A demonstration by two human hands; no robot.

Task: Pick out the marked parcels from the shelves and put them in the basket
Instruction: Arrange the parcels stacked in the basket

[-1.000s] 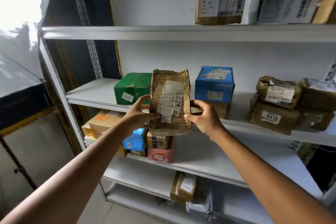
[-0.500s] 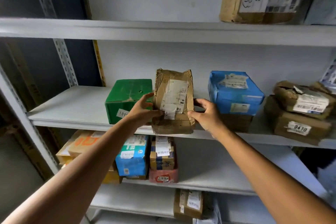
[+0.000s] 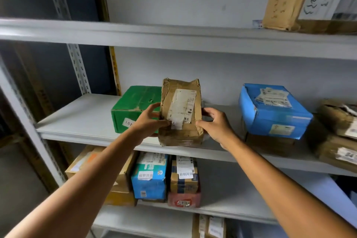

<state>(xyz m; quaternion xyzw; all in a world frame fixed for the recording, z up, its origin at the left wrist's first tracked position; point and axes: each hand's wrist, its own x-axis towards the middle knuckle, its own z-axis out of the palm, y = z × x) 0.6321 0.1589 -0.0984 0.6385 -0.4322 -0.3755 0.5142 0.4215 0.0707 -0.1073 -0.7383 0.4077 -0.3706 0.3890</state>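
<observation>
Dim, flat indoor light, source not in view. White back wall (image 3: 193, 2) is evenly lit with no glare. The area left of the slotted upright (image 3: 77, 67) drops to near black. Soft shadow band under the upper shelf (image 3: 173, 36), darker pocket under the blue box (image 3: 270, 110). Wide-angle distortion: shelf lines bow and splay toward the edges. Centre is fairly sharp, and the label on the brown parcel (image 3: 181, 112) shows print but is barely legible. Parcels at right edge (image 3: 340, 121) are soft and smeared. Mild compression mush throughout.
</observation>
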